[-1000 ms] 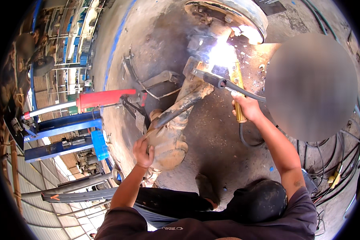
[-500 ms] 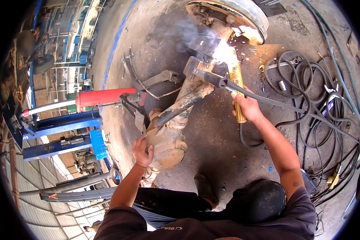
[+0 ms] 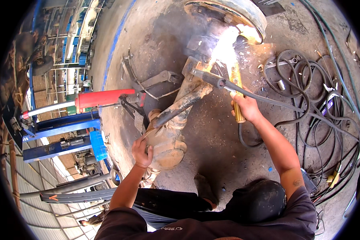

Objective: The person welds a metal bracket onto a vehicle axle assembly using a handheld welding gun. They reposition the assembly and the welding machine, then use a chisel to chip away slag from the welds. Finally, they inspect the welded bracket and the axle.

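My right hand (image 3: 246,106) is wrapped round the yellow handle of a welding electrode holder (image 3: 237,96). A bright arc with sparks and some smoke burns past its far end, against the tube of a dirty vehicle axle (image 3: 169,154). The glare hides the weld spot and the electrode tip. My left hand (image 3: 142,152) rests on the near side of the axle's bulged housing, thumb apart from the fingers. A dark ground clamp (image 3: 208,77) with a thick cable sits on the axle tube, just left of the holder.
A round brake drum (image 3: 256,18) stands at the axle's far end. Coiled cables (image 3: 304,80) and a wrench (image 3: 282,64) lie on the floor at right. At left are a red jack (image 3: 104,99), blue steel beams (image 3: 64,130) and a blue crate (image 3: 99,145).
The arc's glare has grown larger and brighter, with more sparks around it. The electrode holder has shifted very slightly; my left hand stays in place.
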A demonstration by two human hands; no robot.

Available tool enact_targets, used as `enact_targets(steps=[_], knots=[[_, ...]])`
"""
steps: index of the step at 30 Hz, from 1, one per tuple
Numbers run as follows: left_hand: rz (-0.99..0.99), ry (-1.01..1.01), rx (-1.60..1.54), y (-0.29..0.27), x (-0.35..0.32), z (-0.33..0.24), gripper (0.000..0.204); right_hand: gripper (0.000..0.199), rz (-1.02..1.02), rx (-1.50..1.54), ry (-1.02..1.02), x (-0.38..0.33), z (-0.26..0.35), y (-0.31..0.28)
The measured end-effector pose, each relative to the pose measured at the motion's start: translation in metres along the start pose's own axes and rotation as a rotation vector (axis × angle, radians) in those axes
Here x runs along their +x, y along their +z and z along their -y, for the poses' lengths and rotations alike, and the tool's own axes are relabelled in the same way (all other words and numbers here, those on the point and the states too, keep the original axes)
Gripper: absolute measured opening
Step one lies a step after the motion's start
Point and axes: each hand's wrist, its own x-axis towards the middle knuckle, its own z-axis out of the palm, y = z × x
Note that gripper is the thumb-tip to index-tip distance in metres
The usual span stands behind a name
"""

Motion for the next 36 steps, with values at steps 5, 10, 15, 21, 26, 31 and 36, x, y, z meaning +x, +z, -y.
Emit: enact_targets(steps=[5, 10, 15, 21, 26, 31, 36], knots=[[-0.003, -0.002, 0.007, 0.001, -0.002, 0.003, 0.039, 0.049, -0.020, 0.003, 0.005, 0.000, -0.001, 0.001], [-0.010, 0.004, 0.011, 0.001, -0.001, 0.002, 0.038, 0.043, 0.012, 0.042, 0.022, -0.002, 0.002, 0.002], [-0.022, 0.024, 0.020, 0.003, -0.001, 0.004, 0.037, 0.040, 0.001, -0.012, -0.016, 0.000, -0.008, -0.003], [-0.048, 0.045, 0.038, 0.004, -0.002, 0.006, 0.038, 0.034, 0.018, 0.076, 0.038, 0.001, -0.017, -0.010], [-0.050, 0.045, 0.045, 0.003, -0.002, 0.006, 0.037, 0.030, 0.015, 0.028, 0.047, 0.002, -0.016, -0.008], [-0.013, 0.017, 0.011, 0.001, 0.000, 0.001, 0.037, 0.030, -0.004, 0.006, 0.024, 0.001, -0.020, -0.009], [-0.014, 0.015, 0.012, 0.001, -0.001, 0.001, 0.036, 0.033, 0.004, 0.036, 0.074, 0.001, -0.019, -0.010]])
